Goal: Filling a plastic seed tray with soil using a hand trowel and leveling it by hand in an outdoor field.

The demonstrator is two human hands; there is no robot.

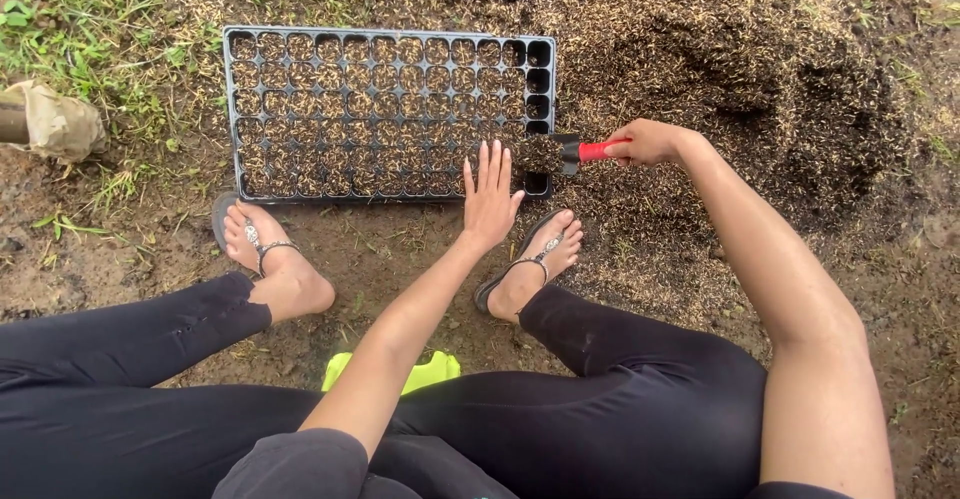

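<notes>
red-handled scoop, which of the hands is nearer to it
Right. The right hand grips the red-handled scoop over the seed tray. The left hand lies flat, fingers spread, at the tray's near edge, just short of the scoop.

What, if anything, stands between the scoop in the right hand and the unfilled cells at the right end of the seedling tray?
Nothing visible does. The right hand holds the red-handled scoop directly over the right edge of the black seedling tray, beside the unfilled cells. The left hand lies flat at the tray's near edge, left of the scoop, not across those cells.
</notes>
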